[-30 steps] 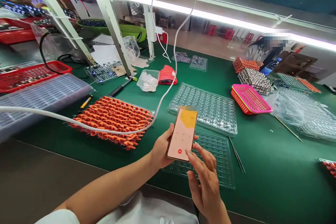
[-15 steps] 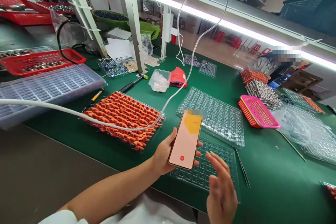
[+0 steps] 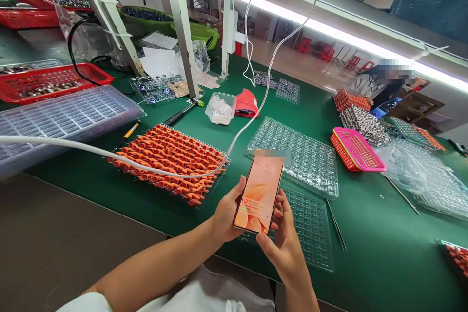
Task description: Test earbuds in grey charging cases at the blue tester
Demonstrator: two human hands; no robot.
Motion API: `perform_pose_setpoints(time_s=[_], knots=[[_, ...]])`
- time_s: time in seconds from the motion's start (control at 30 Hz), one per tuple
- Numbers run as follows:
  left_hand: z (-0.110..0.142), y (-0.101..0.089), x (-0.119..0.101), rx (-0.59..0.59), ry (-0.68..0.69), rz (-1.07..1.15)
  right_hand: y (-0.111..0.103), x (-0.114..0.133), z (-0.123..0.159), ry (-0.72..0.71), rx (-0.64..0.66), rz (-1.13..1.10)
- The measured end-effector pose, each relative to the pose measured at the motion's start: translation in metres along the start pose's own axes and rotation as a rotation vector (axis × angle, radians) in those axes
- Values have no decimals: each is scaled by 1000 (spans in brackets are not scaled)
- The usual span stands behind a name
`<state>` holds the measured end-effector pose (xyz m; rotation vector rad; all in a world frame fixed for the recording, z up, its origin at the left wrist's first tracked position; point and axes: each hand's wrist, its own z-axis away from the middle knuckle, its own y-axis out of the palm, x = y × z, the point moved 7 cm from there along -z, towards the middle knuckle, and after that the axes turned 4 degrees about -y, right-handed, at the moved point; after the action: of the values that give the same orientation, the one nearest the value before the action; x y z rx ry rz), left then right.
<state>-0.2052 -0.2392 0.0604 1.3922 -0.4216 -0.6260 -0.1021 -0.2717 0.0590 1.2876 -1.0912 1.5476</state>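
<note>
A smartphone [image 3: 259,192] with a lit lock screen reading 16:44 is tilted up over the green table. My left hand [image 3: 225,214] is closed around its left side, thumb along the edge and fingertips showing past the right edge. At the phone's lower right is my right hand [image 3: 287,241], its thumb at the bottom corner and its fingers curled against the right edge, partly behind the phone. Beneath the phone lies a clear plastic tray [image 3: 312,229], partly covered. A second clear blister tray [image 3: 300,156] sits just behind. Tweezers [image 3: 337,226] rest to the right.
Left of the phone, a tray of orange parts [image 3: 168,163] lies under a white cable [image 3: 241,129]. Farther left is a stack of clear trays [image 3: 66,122]. A pink basket [image 3: 358,150] stands right, a tub [image 3: 220,108] behind. A person [image 3: 380,83] is at the far right.
My right hand has moved up and left from beside the phone onto its lower right edge. The screen has switched from a plain pink page with a red button to the lock screen.
</note>
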Motion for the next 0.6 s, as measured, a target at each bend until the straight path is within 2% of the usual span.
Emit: perform_pose_setpoints(time_s=[0.2,0.37,0.5,0.6], knots=[[0,-1,-1,0,-6,-2,2,-3,2,43,6,-7],[1,-3,-7,-1,30,-5,-4,-4,3,-12,-20,30],[10,0,-23,-66,90,-40,-23,-5,2,-81,-36,104],[22,6,-47,-134,139,-91,-36,-9,1,-80,-22,152]])
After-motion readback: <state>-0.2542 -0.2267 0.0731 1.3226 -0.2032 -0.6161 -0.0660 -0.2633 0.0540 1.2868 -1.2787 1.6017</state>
